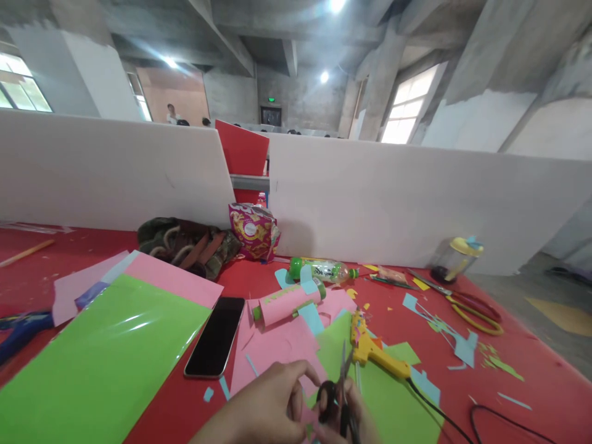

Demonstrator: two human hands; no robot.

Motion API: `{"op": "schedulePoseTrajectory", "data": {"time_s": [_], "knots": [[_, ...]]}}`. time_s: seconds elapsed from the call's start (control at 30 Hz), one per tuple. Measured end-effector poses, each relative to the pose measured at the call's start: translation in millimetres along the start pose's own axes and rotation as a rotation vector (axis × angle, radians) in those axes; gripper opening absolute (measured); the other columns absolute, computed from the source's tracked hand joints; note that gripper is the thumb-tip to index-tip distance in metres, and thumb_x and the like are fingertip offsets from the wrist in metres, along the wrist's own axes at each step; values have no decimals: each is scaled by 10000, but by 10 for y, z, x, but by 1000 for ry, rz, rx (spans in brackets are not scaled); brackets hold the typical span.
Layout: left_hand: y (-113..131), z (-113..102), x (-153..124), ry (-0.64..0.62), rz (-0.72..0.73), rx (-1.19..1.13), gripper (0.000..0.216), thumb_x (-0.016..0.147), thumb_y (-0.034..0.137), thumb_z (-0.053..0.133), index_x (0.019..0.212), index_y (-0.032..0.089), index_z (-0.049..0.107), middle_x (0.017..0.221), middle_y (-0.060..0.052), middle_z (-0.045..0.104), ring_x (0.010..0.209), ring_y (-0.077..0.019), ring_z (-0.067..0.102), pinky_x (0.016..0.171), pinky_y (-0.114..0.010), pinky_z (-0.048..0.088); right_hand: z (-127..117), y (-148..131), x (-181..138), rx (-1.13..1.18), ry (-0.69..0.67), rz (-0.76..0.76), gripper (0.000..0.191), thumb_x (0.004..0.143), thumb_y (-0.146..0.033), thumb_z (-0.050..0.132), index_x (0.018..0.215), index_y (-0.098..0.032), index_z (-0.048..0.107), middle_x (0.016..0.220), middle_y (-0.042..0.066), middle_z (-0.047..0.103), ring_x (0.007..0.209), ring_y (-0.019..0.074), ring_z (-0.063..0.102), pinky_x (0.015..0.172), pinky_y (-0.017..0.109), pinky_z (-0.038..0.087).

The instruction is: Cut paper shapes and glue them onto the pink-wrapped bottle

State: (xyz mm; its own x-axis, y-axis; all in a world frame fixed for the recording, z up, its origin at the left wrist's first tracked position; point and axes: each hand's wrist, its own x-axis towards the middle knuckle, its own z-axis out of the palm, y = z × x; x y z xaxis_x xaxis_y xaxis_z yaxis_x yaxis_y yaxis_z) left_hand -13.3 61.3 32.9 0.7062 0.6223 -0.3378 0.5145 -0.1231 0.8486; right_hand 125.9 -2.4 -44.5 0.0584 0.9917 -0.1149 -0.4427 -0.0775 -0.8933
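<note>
Crowding the table [531, 376] edge — right hand [365, 422] grips scissors [343, 382].

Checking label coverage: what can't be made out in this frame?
Head view, all:
- Right hand: mostly cut off by the bottom edge and behind the scissors; grip unclear.
- Left hand: whatever its fingers pinch is hidden by the hand itself.
- Blue tool: cut off by the left edge.
- Bottle: label too small to read.
- Person at back: too small.
</note>
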Motion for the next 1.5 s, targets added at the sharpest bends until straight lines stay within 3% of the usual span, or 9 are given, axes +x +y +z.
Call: {"op": "schedulePoseTrajectory", "data": {"time_s": [0.2, 0.37, 0.53, 0.67, 0.93, 1.03, 1.13, 1.27, 1.5], "knots": [[-39, 125, 25, -12, 45, -8, 529, 553, 93, 471, 1070, 181, 400, 564, 59, 463, 527, -88, 466, 436, -142, 307, -18, -21, -72, -229, -37, -38, 350, 578, -277, 710, 660, -190, 382, 642, -40, 480, 513, 73, 415, 503, 202, 332], [-16, 121, 28, -21, 46, -11, 585, 556, 68, 474, 1120, 152, 345, 532, 80, 442, 501, -71, 441, 443, -136, 305, 74, -17, -92, -172, 57, -145, 372, 551, -212, 702, 666, -201, 348, 636, -52, 466, 537, 79, 409, 502, 191, 319], [9, 105, 34, -22, 53, -3, 573, 571, 85, 484, 1125, 160, 357, 542, 80, 457, 514, -72, 455, 468, -141, 324, 150, -103, -101, -152, 68, -133, 398, 501, -204, 709, 642, -201, 337, 618, -55, 447, 534, 82, 393, 498, 197, 317], [-12, 140, 54, 34, 70, -25, 442, 599, 107, 471, 1036, 142, 415, 513, 81, 459, 504, -80, 464, 488, -160, 345, 162, -170, -113, -110, 147, -54, 406, 506, -219, 717, 643, -204, 335, 611, -64, 435, 534, 81, 398, 511, 198, 325], [-72, 115, 84, 180, 67, 0, 284, 623, 142, 447, 904, 133, 487, 583, 34, 507, 587, -111, 498, 552, -203, 389, 76, -193, -26, -40, 337, -128, 354, 524, -176, 690, 662, -199, 365, 625, -62, 466, 583, 92, 427, 549, 202, 346], [-45, 91, 69, 200, 70, 63, 231, 670, 186, 420, 866, 134, 532, 691, -8, 549, 667, -129, 517, 633, -236, 409, 53, -205, -7, -21, 350, -131, 354, 520, -173, 688, 665, -199, 366, 623, -67, 465, 575, 88, 426, 549, 203, 344], [14, 109, 48, 116, 88, 82, 220, 704, 207, 395, 837, 148, 560, 781, -23, 588, 740, -138, 535, 690, -244, 409, 45, -216, -10, -23, 348, -137, 341, 524, -160, 679, 673, -199, 375, 634, -66, 470, 582, 88, 431, 553, 205, 343], [81, 167, 38, 62, 119, 73, 202, 745, 241, 365, 705, 146, 539, 711, -9, 574, 684, -123, 530, 634, -217, 405, 45, -203, -15, -31, 347, -149, 339, 528, -151, 677, 671, -202, 374, 637, -64, 472, 591, 95, 440, 564, 218, 349], [93, 227, 67, 138, 104, 85, 212, 747, 240, 385, 617, 144, 521, 646, -5, 573, 627, -114, 522, 586, -203, 387, 56, -187, -32, -30, 322, -164, 386, 524, -163, 703, 680, -209, 354, 648, -69, 462, 583, 92, 432, 567, 222, 354]]}}
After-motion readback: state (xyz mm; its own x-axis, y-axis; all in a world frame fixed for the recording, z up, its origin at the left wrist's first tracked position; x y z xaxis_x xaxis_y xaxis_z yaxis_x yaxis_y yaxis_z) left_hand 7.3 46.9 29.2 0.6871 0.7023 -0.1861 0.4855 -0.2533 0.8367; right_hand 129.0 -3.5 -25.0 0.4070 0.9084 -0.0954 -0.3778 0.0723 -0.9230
